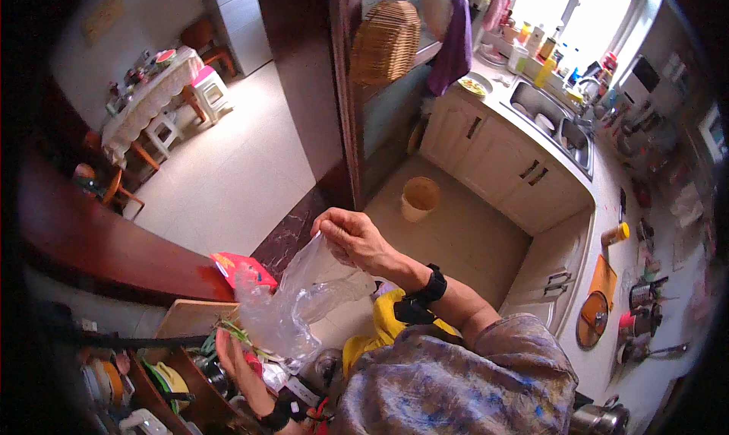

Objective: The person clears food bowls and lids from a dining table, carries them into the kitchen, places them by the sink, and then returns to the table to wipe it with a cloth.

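Note:
A clear plastic bag (279, 315) hangs from my right hand (353, 238), whose fingers pinch its upper edge. Lower on the left, my left hand (230, 358) is beside some green stalks (236, 332), which look like spring onions, close to the bag's lower part. The bag partly covers what lies behind it, and whether my left hand grips the stalks does not show clearly. A red packet (245, 270) lies behind the bag, near a wooden board (191, 316).
Below left is a wooden shelf unit (193, 378) with pots and dishes. A waste bin (420, 200) stands on the floor ahead. A dark door frame (347, 93) rises beyond my right hand. The counter (581, 207) with a sink (535, 101) curves along the right.

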Demonstrator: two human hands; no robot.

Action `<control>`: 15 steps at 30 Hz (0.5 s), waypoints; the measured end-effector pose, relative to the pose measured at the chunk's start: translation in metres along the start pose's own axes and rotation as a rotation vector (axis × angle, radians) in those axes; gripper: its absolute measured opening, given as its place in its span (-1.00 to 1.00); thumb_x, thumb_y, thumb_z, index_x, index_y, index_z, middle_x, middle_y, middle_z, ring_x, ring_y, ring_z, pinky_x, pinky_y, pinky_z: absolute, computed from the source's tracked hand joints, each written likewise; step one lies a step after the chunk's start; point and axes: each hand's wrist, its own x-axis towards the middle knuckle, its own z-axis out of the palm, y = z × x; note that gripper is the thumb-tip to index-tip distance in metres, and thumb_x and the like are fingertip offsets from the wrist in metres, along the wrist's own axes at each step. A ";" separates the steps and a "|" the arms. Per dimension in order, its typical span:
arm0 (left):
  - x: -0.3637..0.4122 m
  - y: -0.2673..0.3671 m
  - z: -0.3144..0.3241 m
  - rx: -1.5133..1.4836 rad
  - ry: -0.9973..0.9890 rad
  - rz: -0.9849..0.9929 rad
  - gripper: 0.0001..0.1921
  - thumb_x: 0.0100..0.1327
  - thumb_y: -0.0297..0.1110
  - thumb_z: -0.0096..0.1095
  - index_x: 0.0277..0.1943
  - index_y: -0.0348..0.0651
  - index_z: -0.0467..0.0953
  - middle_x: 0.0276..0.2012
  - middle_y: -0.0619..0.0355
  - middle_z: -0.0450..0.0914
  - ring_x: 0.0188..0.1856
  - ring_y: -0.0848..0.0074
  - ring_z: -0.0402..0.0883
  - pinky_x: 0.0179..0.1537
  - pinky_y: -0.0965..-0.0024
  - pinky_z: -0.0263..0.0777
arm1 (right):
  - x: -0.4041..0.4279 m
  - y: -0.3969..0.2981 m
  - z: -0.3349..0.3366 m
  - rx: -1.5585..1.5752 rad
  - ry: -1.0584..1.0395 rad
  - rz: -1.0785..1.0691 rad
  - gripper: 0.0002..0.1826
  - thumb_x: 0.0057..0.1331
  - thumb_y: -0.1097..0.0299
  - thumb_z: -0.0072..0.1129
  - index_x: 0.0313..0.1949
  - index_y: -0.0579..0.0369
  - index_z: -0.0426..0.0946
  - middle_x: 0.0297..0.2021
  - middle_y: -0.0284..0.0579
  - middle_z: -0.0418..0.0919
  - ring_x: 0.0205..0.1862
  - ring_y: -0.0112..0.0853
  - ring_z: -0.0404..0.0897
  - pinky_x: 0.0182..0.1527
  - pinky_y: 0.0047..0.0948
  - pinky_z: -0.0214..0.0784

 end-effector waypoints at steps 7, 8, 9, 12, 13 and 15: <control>-0.005 0.046 0.087 0.303 -0.348 0.518 -0.38 0.07 -0.13 0.32 0.11 -0.31 0.31 0.02 0.00 0.42 0.00 0.34 0.42 0.03 0.32 0.28 | 0.005 0.008 0.024 -0.214 -0.115 0.114 -0.76 0.38 0.26 -0.13 -0.31 0.16 0.42 -0.60 -0.43 0.25 -0.57 -0.70 0.16 -0.57 -0.67 0.04; -0.006 0.057 0.100 0.392 -0.369 0.522 -0.33 0.01 -0.15 0.37 0.12 -0.30 0.29 0.01 -0.02 0.42 0.01 0.30 0.41 0.03 0.31 0.29 | 0.007 0.011 0.022 -0.257 -0.132 0.094 -0.77 0.37 0.27 -0.13 -0.29 0.18 0.42 -0.58 -0.41 0.30 -0.56 -0.67 0.21 -0.54 -0.65 0.10; -0.007 0.065 0.108 0.482 -0.384 0.523 -0.28 -0.05 -0.17 0.43 0.14 -0.29 0.27 0.00 -0.05 0.43 0.01 0.26 0.41 0.02 0.29 0.30 | 0.008 0.013 0.025 -0.257 -0.155 0.101 -0.77 0.37 0.27 -0.13 -0.29 0.18 0.42 -0.58 -0.41 0.30 -0.56 -0.67 0.21 -0.54 -0.65 0.10; 0.004 0.048 0.107 0.777 -0.280 0.622 -0.51 -0.06 -0.38 0.36 -0.01 -0.23 0.41 -0.16 -0.06 0.50 -0.13 0.15 0.47 -0.11 0.29 0.35 | 0.010 0.015 0.036 -0.417 -0.187 -0.053 -0.81 0.33 0.34 -0.06 -0.24 0.20 0.43 -0.53 -0.19 0.45 -0.55 -0.54 0.31 -0.48 -0.56 0.23; 0.011 0.032 0.097 0.806 -0.284 0.567 -0.65 -0.02 -0.43 0.31 -0.11 -0.23 0.48 -0.24 -0.04 0.54 -0.20 0.15 0.51 -0.17 0.29 0.37 | 0.012 0.017 0.036 -0.414 -0.211 -0.048 -0.81 0.33 0.34 -0.06 -0.24 0.20 0.43 -0.53 -0.19 0.45 -0.55 -0.54 0.31 -0.48 -0.56 0.23; 0.017 0.012 0.082 0.754 -0.095 0.532 -0.88 0.10 -0.44 0.14 -0.32 -0.28 0.53 -0.43 -0.02 0.56 -0.36 0.13 0.53 -0.30 0.25 0.38 | 0.015 0.021 0.031 -0.615 -0.152 -0.238 -0.82 0.26 0.33 0.07 -0.27 0.19 0.44 -0.58 -0.10 0.44 -0.59 -0.50 0.32 -0.51 -0.53 0.22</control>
